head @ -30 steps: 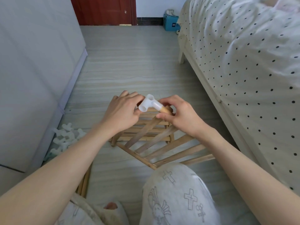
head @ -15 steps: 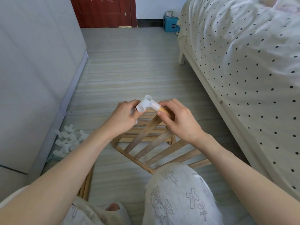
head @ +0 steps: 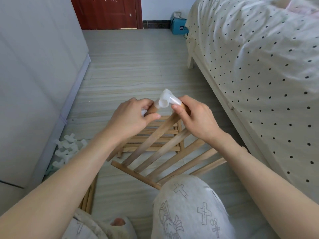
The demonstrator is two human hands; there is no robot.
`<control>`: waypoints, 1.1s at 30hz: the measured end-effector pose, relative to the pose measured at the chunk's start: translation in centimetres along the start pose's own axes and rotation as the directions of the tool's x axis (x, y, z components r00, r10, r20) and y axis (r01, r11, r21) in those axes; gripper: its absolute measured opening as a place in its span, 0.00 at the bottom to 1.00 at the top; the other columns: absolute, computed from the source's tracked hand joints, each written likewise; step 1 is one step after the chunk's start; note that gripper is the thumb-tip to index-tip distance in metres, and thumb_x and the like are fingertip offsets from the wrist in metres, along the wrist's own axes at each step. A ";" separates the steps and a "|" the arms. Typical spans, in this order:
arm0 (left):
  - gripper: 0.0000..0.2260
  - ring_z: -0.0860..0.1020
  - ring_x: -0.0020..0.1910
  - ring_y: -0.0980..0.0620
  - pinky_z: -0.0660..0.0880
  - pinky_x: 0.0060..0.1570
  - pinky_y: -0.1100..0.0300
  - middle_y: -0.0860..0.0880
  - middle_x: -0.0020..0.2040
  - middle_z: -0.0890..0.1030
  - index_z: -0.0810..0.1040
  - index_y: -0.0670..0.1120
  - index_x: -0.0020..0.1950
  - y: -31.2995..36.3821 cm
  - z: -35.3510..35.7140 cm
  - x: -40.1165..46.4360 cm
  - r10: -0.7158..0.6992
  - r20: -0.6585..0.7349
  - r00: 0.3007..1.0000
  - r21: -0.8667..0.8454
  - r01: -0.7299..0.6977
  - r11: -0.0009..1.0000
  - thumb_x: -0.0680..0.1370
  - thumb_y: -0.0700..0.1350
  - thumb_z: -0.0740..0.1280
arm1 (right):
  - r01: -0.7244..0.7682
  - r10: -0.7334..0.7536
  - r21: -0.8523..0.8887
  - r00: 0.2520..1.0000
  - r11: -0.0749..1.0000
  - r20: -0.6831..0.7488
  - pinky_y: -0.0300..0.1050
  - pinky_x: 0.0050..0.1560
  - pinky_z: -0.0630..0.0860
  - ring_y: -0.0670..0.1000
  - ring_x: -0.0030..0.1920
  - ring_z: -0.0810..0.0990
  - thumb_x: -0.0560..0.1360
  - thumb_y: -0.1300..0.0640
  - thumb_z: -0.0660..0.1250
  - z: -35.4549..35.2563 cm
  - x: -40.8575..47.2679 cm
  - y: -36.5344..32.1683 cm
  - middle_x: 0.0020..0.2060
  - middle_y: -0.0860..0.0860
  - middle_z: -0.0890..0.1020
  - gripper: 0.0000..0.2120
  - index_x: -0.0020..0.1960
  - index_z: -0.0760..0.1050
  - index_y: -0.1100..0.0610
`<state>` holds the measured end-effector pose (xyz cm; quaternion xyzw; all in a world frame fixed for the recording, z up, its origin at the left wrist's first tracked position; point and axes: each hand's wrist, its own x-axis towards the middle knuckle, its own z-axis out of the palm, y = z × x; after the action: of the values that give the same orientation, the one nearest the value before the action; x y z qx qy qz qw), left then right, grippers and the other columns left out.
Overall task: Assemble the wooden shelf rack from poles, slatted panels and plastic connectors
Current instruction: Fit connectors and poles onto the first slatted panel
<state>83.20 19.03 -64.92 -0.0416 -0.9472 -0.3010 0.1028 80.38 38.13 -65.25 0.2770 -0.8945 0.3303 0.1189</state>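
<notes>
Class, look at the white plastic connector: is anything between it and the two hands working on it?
Nothing visible. The left hand and right hand both pinch wooden ends entering the white plastic connector, on the raised slatted panel.

left hand (head: 131,118): now grips pole (head: 151,110) | pole end entering connector (head: 165,100)

Translucent smooth plastic connector (head: 167,100); matt wooden panel (head: 155,152).

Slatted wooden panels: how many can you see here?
2. One panel is held tilted over the person's knee, gripped by the right hand; another panel lies flat on the floor beneath it. More may be hidden.
</notes>
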 end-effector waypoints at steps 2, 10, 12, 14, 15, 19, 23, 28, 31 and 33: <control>0.14 0.67 0.40 0.54 0.62 0.43 0.58 0.61 0.34 0.67 0.80 0.49 0.49 0.4 -0.1 -0.2 0.076 -0.181 0.980 0.174 -0.045 0.984 0.71 0.58 0.70 | 0.000 0.001 0.025 1.000 1.000 -0.029 0.48 0.37 0.70 0.52 0.34 0.72 0.79 0.48 0.58 0.1 0.5 -0.5 0.30 0.43 0.69 0.11 0.44 0.70 0.54; 0.10 0.76 0.38 0.57 0.67 0.35 0.64 0.56 0.30 0.77 0.78 0.51 0.35 -0.1 -2.2 0.5 0.006 0.037 0.999 0.051 -0.008 0.999 0.74 0.53 0.69 | 0.035 -0.033 0.045 0.999 0.998 -0.040 0.44 0.36 0.67 0.50 0.33 0.72 0.79 0.49 0.59 0.6 0.9 -1.0 0.33 0.45 0.72 0.13 0.46 0.74 0.58; 0.08 0.79 0.39 0.64 0.70 0.39 0.65 0.58 0.33 0.81 0.79 0.52 0.35 -0.2 -3.2 0.4 -0.013 0.181 0.983 -0.122 0.036 0.992 0.74 0.51 0.70 | 0.068 -0.065 0.065 0.997 0.996 -0.050 0.44 0.36 0.68 0.50 0.33 0.72 0.79 0.50 0.60 0.7 0.8 -1.1 0.34 0.46 0.73 0.12 0.47 0.75 0.59; 0.06 0.80 0.40 0.65 0.72 0.44 0.63 0.58 0.36 0.83 0.81 0.51 0.38 -0.5 -4.0 0.3 -0.005 0.308 0.952 -0.246 0.085 0.966 0.75 0.49 0.69 | 0.094 -0.092 0.067 0.995 0.993 -0.036 0.44 0.36 0.68 0.49 0.33 0.72 0.79 0.50 0.60 0.5 1.0 -1.3 0.34 0.45 0.73 0.12 0.47 0.75 0.58; 0.06 0.81 0.41 0.64 0.73 0.47 0.62 0.58 0.37 0.84 0.81 0.50 0.39 -0.7 -4.2 0.3 -0.002 0.333 0.943 -0.266 0.096 0.959 0.75 0.49 0.69 | 0.098 -0.097 0.065 0.995 0.993 -0.019 0.44 0.36 0.68 0.49 0.33 0.72 0.79 0.50 0.60 0.3 1.2 -1.3 0.34 0.45 0.73 0.12 0.47 0.75 0.57; 0.09 0.75 0.38 0.64 0.67 0.39 0.62 0.56 0.31 0.79 0.80 0.51 0.38 -0.3 -3.2 0.6 -0.053 0.098 0.994 -0.012 0.054 0.998 0.75 0.52 0.68 | 0.009 -0.009 0.063 1.000 0.998 0.006 0.44 0.36 0.65 0.50 0.33 0.71 0.79 0.47 0.59 0.3 2.4 -1.4 0.31 0.44 0.71 0.10 0.42 0.70 0.52; 0.11 0.65 0.38 0.52 0.58 0.43 0.57 0.57 0.29 0.65 0.76 0.53 0.37 0.0 -2.9 0.6 0.046 -0.187 0.981 0.306 0.014 0.952 0.75 0.56 0.66 | -0.082 0.083 0.123 0.997 0.989 -0.008 0.47 0.38 0.68 0.50 0.33 0.72 0.79 0.46 0.59 0.8 3.3 -1.8 0.31 0.49 0.74 0.14 0.39 0.70 0.53; 0.08 0.69 0.43 0.50 0.60 0.44 0.56 0.58 0.31 0.65 0.79 0.53 0.43 -2.7 -4.1 -0.5 0.023 -0.037 0.999 0.340 -0.009 0.940 0.78 0.54 0.63 | -0.133 0.184 0.329 0.974 0.935 -0.130 0.32 0.29 0.70 0.43 0.32 0.73 0.80 0.50 0.59 -2.7 4.1 0.3 0.35 0.50 0.77 0.13 0.38 0.74 0.49; 0.12 0.72 0.44 0.46 0.64 0.43 0.56 0.57 0.31 0.67 0.80 0.46 0.41 -2.1 -4.4 -0.4 0.005 -0.187 0.982 0.226 0.038 0.973 0.77 0.52 0.65 | -0.137 0.180 0.320 0.978 0.937 -0.107 0.34 0.31 0.71 0.43 0.33 0.73 0.79 0.48 0.59 -3.2 4.1 0.8 0.36 0.53 0.79 0.13 0.40 0.75 0.52; 0.12 0.69 0.41 0.49 0.62 0.42 0.56 0.58 0.31 0.67 0.81 0.47 0.40 -1.2 -4.2 -0.4 0.041 -0.200 0.979 0.223 0.005 0.975 0.76 0.53 0.66 | -0.130 0.155 0.293 0.986 0.947 -0.063 0.41 0.37 0.71 0.46 0.36 0.74 0.79 0.48 0.60 -2.5 3.8 0.5 0.39 0.57 0.80 0.14 0.42 0.76 0.56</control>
<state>84.15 15.64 -62.34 -0.0075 -0.9590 -0.1947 0.2056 77.02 38.54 -62.10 0.2115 -0.8487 0.4760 0.0913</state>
